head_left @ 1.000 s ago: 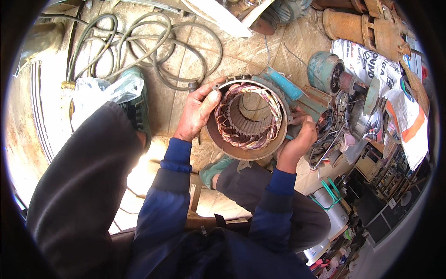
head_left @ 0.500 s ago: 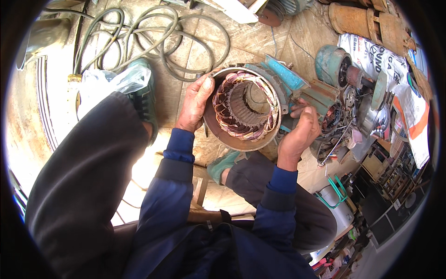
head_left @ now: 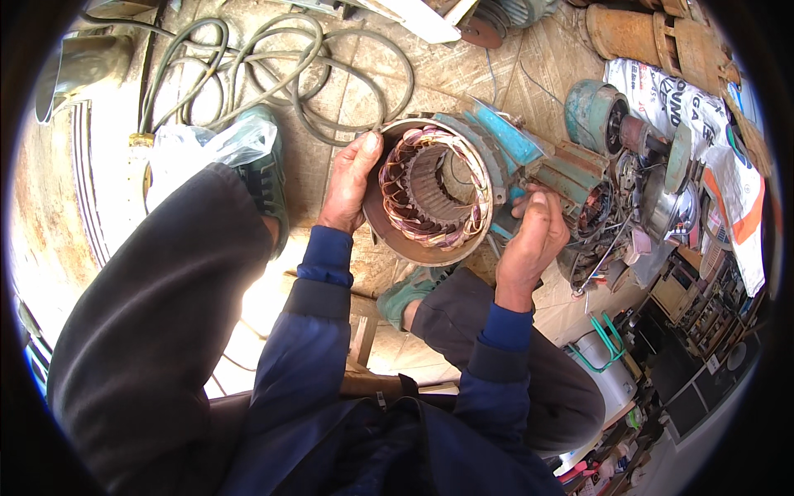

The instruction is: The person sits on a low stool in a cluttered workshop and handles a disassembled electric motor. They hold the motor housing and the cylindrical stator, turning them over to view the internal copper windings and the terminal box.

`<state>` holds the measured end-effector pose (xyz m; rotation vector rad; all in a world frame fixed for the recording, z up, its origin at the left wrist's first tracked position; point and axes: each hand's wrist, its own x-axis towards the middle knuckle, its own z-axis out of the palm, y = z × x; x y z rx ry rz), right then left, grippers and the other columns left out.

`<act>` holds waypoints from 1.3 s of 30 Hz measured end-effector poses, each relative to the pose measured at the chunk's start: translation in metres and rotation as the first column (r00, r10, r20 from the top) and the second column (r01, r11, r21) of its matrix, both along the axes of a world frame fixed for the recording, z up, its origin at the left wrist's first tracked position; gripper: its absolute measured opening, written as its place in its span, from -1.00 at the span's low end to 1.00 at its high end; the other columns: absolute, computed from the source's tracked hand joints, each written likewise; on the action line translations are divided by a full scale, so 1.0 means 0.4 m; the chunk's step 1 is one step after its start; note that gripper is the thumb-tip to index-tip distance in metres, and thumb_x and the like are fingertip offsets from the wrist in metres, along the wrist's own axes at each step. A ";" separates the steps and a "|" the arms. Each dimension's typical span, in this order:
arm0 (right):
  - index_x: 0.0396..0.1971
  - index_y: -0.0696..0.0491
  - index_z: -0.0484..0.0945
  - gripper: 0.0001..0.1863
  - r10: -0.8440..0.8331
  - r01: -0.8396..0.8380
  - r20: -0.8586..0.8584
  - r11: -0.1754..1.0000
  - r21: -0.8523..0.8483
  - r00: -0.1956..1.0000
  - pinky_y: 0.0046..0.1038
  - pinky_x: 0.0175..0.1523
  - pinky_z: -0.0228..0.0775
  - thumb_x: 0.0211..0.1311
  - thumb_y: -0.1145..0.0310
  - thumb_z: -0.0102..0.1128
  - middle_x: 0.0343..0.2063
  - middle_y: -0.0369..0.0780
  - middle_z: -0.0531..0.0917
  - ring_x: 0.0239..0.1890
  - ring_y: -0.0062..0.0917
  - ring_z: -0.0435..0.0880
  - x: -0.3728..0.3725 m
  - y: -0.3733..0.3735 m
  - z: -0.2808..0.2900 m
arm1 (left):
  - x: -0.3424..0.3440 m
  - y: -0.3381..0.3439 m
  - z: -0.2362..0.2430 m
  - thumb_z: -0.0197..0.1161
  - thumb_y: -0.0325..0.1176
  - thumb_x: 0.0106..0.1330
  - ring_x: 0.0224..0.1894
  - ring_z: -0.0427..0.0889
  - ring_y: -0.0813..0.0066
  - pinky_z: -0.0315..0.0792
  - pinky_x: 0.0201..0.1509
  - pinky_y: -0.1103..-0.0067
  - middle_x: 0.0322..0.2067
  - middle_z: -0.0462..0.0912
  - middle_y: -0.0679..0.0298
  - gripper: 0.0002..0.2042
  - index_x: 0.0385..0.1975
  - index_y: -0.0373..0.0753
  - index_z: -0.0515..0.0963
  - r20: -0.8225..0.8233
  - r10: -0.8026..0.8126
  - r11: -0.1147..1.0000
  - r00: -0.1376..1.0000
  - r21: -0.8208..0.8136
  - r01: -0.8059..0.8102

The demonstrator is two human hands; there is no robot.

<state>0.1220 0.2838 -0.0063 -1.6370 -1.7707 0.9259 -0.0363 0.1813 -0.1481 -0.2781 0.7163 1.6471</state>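
A cylindrical motor stator housing [head_left: 387, 233], with a ring of copper windings [head_left: 475, 217] inside, is held up between my knees, its open end facing me. My left hand [head_left: 349, 182] grips its left rim, thumb on the outside edge. My right hand [head_left: 533, 231] is at its right side with fingers curled and pinched; what is between the fingertips is too small to make out. A blue metal piece [head_left: 509, 136] and a green finned housing [head_left: 571, 169] lie just beyond the stator on the right.
A looped black cable [head_left: 364, 70] lies on the tiled floor ahead. A plastic bag [head_left: 211, 142] is by my left shoe. To the right are a teal motor part [head_left: 587, 112], rusty cylinders [head_left: 628, 41], printed sacks [head_left: 736, 223] and cluttered parts. My legs flank the stator.
The stator appears slightly higher in the view than a second ago. My right hand has drawn a little rightward from the housing, its fingers curling. My left hand keeps its grip.
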 end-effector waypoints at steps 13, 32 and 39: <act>-0.40 0.30 0.54 -0.60 -0.003 0.003 0.024 1.000 0.005 1.000 -0.47 -0.28 0.24 0.47 0.27 -0.08 -0.52 -0.21 0.51 -0.46 -0.58 0.42 0.061 -0.003 -0.012 | 0.008 0.003 0.058 0.07 0.02 0.60 0.11 0.64 0.42 0.52 0.25 0.45 0.13 0.65 0.14 -0.46 0.26 -0.37 0.47 -0.022 -0.007 1.000 1.000 -0.012 0.007; -0.64 0.19 0.41 -0.51 -0.222 0.222 -0.031 0.975 -0.021 0.975 -0.33 0.01 0.29 0.49 0.19 -0.09 -0.56 -0.19 0.49 -0.23 -0.42 0.51 0.073 -0.003 -0.019 | -0.002 0.060 0.078 0.12 0.00 0.59 -0.01 0.63 0.61 0.51 0.16 0.59 0.00 0.71 0.28 -0.51 0.12 -0.38 0.60 -0.183 -0.090 0.992 0.979 -0.108 0.071; -0.57 0.10 0.40 -0.57 -0.307 0.304 -0.045 0.951 -0.058 0.951 -0.38 -0.09 0.21 0.49 0.14 -0.05 -0.50 -0.26 0.46 -0.33 -0.53 0.39 0.101 0.013 -0.029 | 0.006 0.089 0.063 0.15 -0.03 0.59 -0.08 0.59 0.68 0.51 0.09 0.63 -0.09 0.70 0.36 -0.52 0.11 -0.40 0.60 -0.220 -0.111 0.992 0.969 -0.089 0.093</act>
